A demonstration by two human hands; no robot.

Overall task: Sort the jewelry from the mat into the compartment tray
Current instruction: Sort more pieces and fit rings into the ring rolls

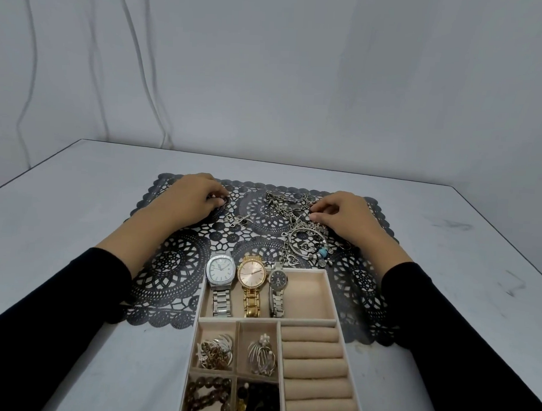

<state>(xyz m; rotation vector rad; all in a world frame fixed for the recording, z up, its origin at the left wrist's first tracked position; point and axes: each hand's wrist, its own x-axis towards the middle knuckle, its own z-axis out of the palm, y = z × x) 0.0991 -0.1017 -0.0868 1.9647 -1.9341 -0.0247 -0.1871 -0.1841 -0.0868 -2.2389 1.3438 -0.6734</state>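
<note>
Head: left hand [192,198] pinches ring [225,202]; right hand [343,218], chains [290,206].

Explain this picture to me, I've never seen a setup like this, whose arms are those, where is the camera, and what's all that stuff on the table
There is no machine here: the arms are a person's, in black sleeves, and the camera sits on their head, looking forward and down. On the grey table lies a black lace mat, with a beige compartment tray overlapping its near edge. The tray's far compartment holds three watches; smaller compartments hold small jewelry and beads, and the ring rolls look bare. Tangled chains and a charm bracelet lie on the mat. The left hand pinches what looks like a small ring. The right hand has its fingertips at the chains; whether its grip has closed on one is unclear.
</note>
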